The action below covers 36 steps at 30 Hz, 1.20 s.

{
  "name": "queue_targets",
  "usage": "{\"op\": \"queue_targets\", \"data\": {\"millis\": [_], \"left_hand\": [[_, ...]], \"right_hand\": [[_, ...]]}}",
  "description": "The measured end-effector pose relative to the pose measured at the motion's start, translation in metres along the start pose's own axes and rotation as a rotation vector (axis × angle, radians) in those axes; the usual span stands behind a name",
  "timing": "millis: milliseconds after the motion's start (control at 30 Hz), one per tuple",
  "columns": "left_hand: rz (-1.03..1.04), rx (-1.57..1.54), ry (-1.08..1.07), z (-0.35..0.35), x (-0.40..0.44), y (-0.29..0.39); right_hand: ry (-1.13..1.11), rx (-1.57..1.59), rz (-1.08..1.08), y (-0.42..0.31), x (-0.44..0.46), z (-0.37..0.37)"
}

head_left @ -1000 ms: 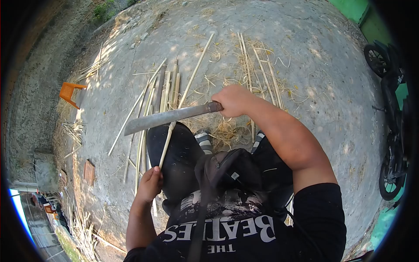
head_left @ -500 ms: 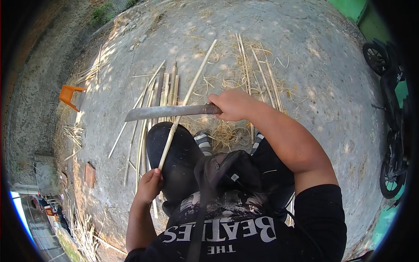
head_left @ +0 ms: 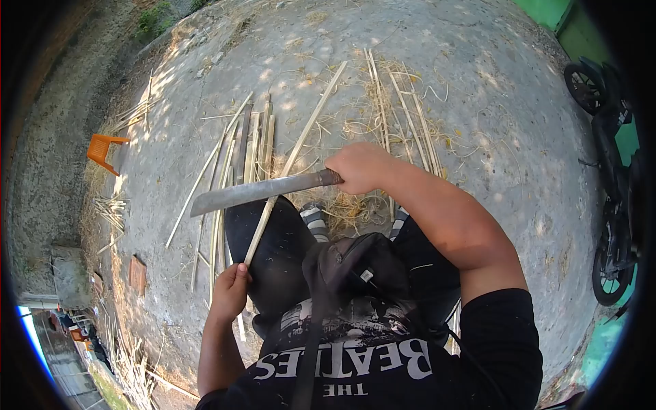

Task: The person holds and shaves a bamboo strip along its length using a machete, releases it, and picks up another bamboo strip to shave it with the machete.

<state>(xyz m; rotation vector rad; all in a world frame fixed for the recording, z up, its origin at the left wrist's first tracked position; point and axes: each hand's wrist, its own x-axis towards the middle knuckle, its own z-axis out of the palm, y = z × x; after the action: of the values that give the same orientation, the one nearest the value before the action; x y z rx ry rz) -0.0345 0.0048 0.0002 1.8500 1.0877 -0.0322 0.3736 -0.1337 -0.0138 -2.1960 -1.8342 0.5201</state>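
Note:
My left hand (head_left: 231, 290) is closed on the lower end of a long pale bamboo strip (head_left: 310, 123), which slants up and to the right across my dark-trousered knee. My right hand (head_left: 355, 168) grips the handle of a machete (head_left: 263, 191). Its broad blade points left and lies across the strip just above the knee; whether the two touch is unclear. Left of the knee, several bamboo strips (head_left: 222, 174) are spread lengthwise on the concrete. More strips (head_left: 417, 123) rest ahead of my right hand among thin curled shavings (head_left: 352, 208).
An orange plastic chair (head_left: 102, 152) stands at the left, with bamboo scraps (head_left: 111, 213) below it. A reddish brick-like block (head_left: 137, 275) lies nearer. More split bamboo (head_left: 133, 372) is heaped at the lower left. A black motorcycle (head_left: 611, 184) is parked at the right edge.
The machete blade has swung from nearly level to tilted, its tip now lower. The strip's far end has shifted slightly right. The left hand keeps its hold.

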Motion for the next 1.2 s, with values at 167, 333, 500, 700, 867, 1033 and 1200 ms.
{"op": "queue_targets", "data": {"millis": [167,333,500,700,867,1033,1200], "left_hand": [[0.022,-0.037,0.031,0.004,-0.004,-0.005],[0.006,-0.043,0.018,-0.002,-0.002,-0.004],[-0.054,-0.182,-0.071,-0.001,0.001,0.001],[-0.054,-0.193,-0.071,0.000,0.003,0.002],[-0.081,-0.164,-0.018,0.000,0.002,0.000],[-0.047,-0.275,-0.064,-0.001,0.004,-0.006],[0.033,-0.159,-0.007,0.005,0.007,-0.010]], "right_hand": [[-0.023,0.153,0.114,0.033,0.014,0.006],[0.020,0.246,0.353,0.054,0.020,0.001],[0.016,0.210,0.092,0.011,-0.002,0.000],[-0.183,0.131,0.077,0.031,0.015,-0.002],[-0.040,0.140,0.086,0.010,0.011,-0.006],[0.007,0.061,0.018,-0.007,0.004,-0.008],[-0.049,0.031,0.076,0.034,0.004,-0.013]]}}
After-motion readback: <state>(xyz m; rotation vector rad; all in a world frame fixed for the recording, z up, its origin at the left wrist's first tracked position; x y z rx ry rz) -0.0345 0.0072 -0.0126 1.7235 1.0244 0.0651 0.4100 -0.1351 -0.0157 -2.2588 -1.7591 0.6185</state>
